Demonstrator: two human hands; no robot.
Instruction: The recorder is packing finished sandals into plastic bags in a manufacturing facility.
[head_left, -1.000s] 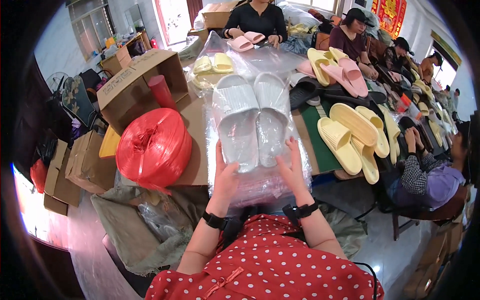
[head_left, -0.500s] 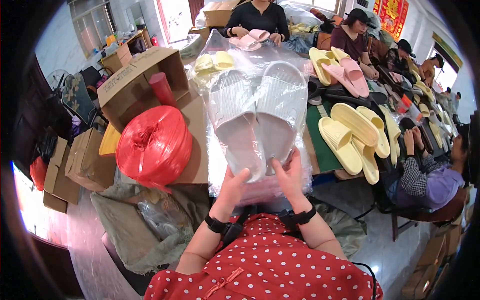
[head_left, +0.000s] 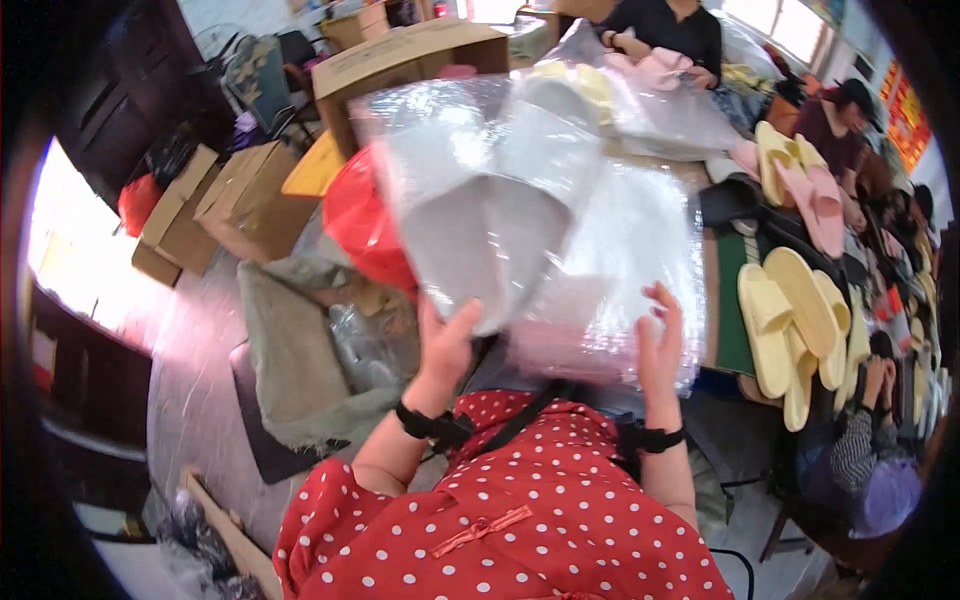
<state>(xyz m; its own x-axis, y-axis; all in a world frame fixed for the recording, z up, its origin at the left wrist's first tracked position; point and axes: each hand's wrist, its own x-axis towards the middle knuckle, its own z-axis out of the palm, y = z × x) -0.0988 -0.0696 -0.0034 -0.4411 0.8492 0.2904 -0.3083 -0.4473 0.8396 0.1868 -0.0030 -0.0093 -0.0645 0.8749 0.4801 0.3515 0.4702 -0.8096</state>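
A pair of light grey slippers [head_left: 480, 225] lies inside a clear plastic bag, somewhat blurred by motion. My left hand [head_left: 448, 345] grips the bag's near end, thumb on top, and holds it up in front of the red roll. My right hand [head_left: 660, 335] is off the bag, fingers apart, above the right side of a stack of clear plastic bags [head_left: 625, 270] on the table. Pink shows along the near edge of that stack.
A big red roll of plastic twine [head_left: 365, 225] sits partly behind the held bag, with an open cardboard box [head_left: 410, 60] behind it. Yellow slippers [head_left: 790, 320] lie on the right; co-workers sit beyond. An olive sack [head_left: 290, 360] stands at lower left.
My left hand has carried the bagged slippers leftward off the stack. The right hand has let go of them. The whole view has turned left.
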